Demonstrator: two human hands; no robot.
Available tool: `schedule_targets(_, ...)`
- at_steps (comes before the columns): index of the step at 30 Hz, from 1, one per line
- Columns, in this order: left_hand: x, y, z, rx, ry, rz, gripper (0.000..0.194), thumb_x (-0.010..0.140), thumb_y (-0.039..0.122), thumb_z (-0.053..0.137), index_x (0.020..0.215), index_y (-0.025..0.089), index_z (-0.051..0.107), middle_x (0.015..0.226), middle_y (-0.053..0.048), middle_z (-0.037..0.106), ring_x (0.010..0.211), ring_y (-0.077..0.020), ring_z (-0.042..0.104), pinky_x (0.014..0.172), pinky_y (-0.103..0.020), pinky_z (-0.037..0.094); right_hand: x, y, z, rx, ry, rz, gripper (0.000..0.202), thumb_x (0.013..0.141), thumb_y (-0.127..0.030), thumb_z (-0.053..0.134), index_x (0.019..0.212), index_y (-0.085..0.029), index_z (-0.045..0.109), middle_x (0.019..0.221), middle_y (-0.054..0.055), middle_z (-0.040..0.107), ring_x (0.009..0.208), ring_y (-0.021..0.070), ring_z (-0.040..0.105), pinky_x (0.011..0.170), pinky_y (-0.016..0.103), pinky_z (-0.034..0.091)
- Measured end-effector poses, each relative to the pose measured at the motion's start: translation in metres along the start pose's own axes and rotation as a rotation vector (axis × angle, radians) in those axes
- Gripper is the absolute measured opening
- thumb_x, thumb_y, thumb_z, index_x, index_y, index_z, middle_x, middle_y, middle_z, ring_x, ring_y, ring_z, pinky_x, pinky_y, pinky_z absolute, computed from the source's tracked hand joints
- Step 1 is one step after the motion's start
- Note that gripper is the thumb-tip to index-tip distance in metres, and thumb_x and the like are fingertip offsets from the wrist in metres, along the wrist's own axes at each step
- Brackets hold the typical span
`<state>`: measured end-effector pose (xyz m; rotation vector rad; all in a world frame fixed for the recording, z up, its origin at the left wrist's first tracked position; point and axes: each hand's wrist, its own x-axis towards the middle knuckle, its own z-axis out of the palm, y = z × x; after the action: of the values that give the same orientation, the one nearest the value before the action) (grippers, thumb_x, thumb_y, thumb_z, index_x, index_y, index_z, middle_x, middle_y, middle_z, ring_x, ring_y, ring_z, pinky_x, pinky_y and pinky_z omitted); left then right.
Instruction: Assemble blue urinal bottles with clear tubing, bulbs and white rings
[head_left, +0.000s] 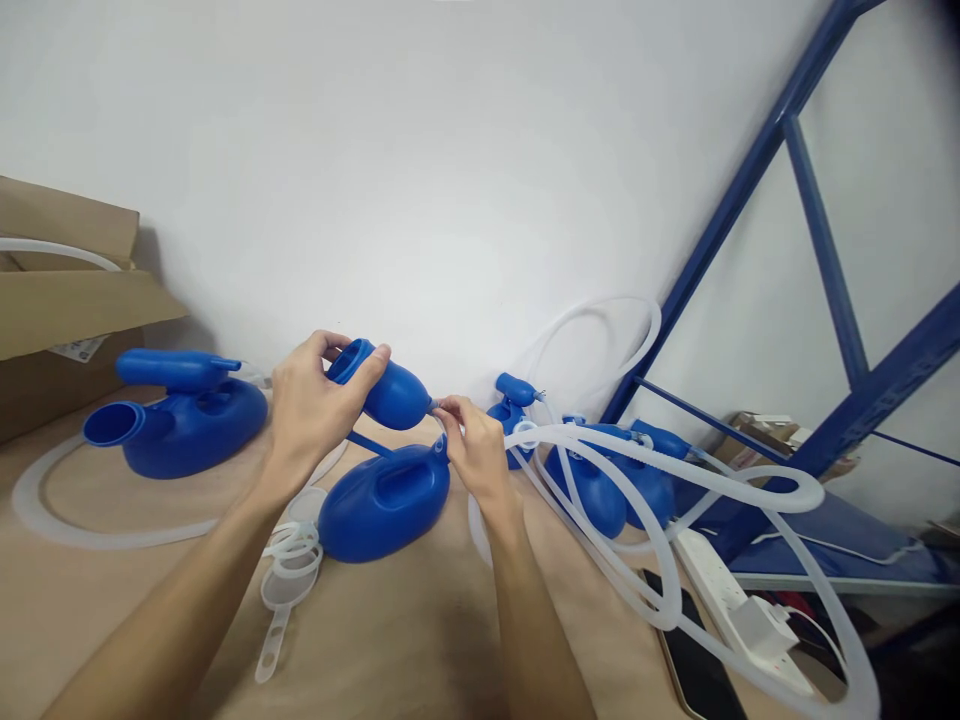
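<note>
My left hand [319, 400] is wrapped round the wide, open end of a blue funnel-shaped piece [397, 395], which is tilted with its narrow tip to the right. At that tip my right hand [474, 440] pinches with thumb and fingers, where a clear hose [570, 435] shows beyond it; the exact joint is partly hidden. Just below the hands a blue bottle with a handle [382, 505] lies on the brown table [375, 640]. White translucent strap caps [289, 575] rest beside the bottle, on its left.
Another blue bottle [187, 430] and a cardboard box [67, 300] are at left. To the right are several blue bottles [592, 490] with coiled hoses, a phone [694, 655], a power strip [720, 590] and a blue metal frame [720, 210]. A white wall rises behind.
</note>
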<state>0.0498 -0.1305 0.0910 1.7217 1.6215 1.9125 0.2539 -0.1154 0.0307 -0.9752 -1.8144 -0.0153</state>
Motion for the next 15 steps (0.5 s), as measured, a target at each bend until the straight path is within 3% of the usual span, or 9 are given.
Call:
schedule_targets(5, -0.006, 0.004, 0.001, 0.024, -0.006, 0.093, 0.039, 0.081, 0.058, 0.067, 0.094, 0.021, 0.066, 0.092, -0.004, 0.071, 0.076, -0.0217, 0.064, 0.075, -0.035, 0.050, 0.007, 0.002, -0.005, 0.316, -0.039, 0.278, 0.021, 0.094, -0.041, 0.061, 0.087, -0.022, 0.064, 0.087, 0.004, 0.075, 0.086, 0.0212, 0.074, 0.074, 0.029, 0.057)
schedule_targets(9, -0.006, 0.009, -0.004, 0.061, -0.035, 0.088, 0.039, 0.080, 0.059, 0.066, 0.091, 0.021, 0.068, 0.092, -0.004, 0.071, 0.074, -0.0208, 0.062, 0.075, -0.035, 0.048, 0.008, -0.001, -0.013, 0.415, -0.161, 0.332, 0.024, 0.092, -0.043, 0.062, 0.084, -0.020, 0.062, 0.086, 0.005, 0.076, 0.084, 0.0212, 0.073, 0.073, 0.029, 0.055)
schedule_targets(13, 0.000, 0.008, -0.013, 0.042, 0.003, 0.024, 0.041, 0.081, 0.060, 0.065, 0.094, 0.021, 0.070, 0.093, -0.004, 0.070, 0.074, -0.0209, 0.061, 0.073, -0.035, 0.047, 0.005, -0.010, -0.018, 0.097, -0.172, 0.221, 0.015, 0.098, -0.031, 0.054, 0.092, -0.022, 0.064, 0.093, 0.006, 0.077, 0.088, 0.0227, 0.074, 0.083, 0.034, 0.053)
schedule_targets(15, 0.003, 0.006, -0.017, 0.029, 0.035, 0.003, 0.042, 0.082, 0.061, 0.065, 0.096, 0.021, 0.070, 0.093, -0.004, 0.070, 0.076, -0.0218, 0.062, 0.073, -0.035, 0.047, 0.004, -0.016, -0.021, -0.023, -0.196, 0.180, 0.015, 0.101, -0.030, 0.051, 0.101, -0.022, 0.064, 0.105, 0.008, 0.078, 0.099, 0.0251, 0.073, 0.091, 0.038, 0.051)
